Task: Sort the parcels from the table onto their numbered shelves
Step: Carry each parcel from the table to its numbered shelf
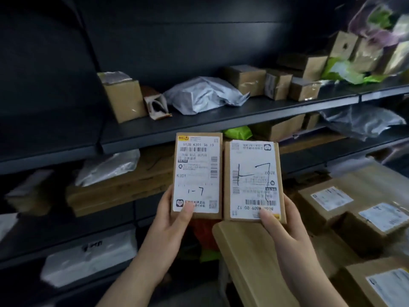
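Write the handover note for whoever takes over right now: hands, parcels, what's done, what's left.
Left hand: grips the left box, handwritten 1-7.
Right hand: grips the right box, label upside down, also marked 1-7.
Done: several parcels already lie on the dark shelves.
Left: shelve both held boxes; labelled boxes at lower right remain unsorted.

Bare shelf left of the brown box; grey bag and boxes, seemingly close-packed, rightward.
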Demonstrator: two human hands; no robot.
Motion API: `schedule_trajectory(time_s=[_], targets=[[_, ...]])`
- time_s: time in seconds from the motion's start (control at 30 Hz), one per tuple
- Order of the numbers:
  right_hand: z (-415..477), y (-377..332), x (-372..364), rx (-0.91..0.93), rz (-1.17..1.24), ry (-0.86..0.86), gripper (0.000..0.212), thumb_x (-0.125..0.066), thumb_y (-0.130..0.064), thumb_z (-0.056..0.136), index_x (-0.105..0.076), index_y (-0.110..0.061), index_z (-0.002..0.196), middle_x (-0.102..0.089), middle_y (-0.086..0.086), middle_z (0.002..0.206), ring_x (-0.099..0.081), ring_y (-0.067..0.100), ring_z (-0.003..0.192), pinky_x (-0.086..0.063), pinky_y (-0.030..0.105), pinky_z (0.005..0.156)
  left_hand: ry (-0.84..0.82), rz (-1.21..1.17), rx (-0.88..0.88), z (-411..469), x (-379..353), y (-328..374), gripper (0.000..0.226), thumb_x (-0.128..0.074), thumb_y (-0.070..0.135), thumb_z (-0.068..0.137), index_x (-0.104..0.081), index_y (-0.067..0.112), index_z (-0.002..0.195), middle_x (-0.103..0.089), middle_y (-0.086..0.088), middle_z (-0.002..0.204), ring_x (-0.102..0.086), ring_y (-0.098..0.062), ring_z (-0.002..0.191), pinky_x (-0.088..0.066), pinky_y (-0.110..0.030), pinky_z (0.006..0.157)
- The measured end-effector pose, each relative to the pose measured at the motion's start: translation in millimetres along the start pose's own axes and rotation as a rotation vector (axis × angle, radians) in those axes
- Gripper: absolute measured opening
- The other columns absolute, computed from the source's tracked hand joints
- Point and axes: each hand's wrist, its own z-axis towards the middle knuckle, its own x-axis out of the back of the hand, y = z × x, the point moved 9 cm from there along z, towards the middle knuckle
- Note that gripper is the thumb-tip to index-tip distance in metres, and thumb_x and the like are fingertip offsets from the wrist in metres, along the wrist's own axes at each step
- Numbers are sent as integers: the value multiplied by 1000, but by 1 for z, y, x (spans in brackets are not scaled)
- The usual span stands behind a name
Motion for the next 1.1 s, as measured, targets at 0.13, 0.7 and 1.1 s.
schedule_trajectory(time_s=[0.13, 0.7, 1.1], targets=[[-11, -20, -63, 23, -17, -113, 58, -64, -44, 62, -47, -45, 117, -67, -30, 98, -61, -13, 91, -45, 17, 75, 145, -26, -47, -25, 63, 23, 54, -56, 62, 76, -39, 58, 127, -58, 32, 122, -52, 7, 118, -38, -35, 109], [-255, 22, -532, -37, -33, -920, 76, -64, -63, 56, -51, -41, 128, -67, -22, 112, -59, 2, 110, -42, 39, 105, 991, -87, -96, -319, 503, 0, 63, -60, 52, 74, -44, 40, 134, -63, 26, 118, -58, 4, 112, -44, -36, 104], [-488, 85, -738, -171, -78, -1411, 59, -64, -65, 51, -56, -48, 107, -67, -22, 110, -60, 3, 109, -43, 38, 103, 1513, -149, -79, -557, 663, -56, 67, -61, 56, 69, -46, 41, 132, -68, 14, 115, -63, -15, 111, -49, -43, 97]])
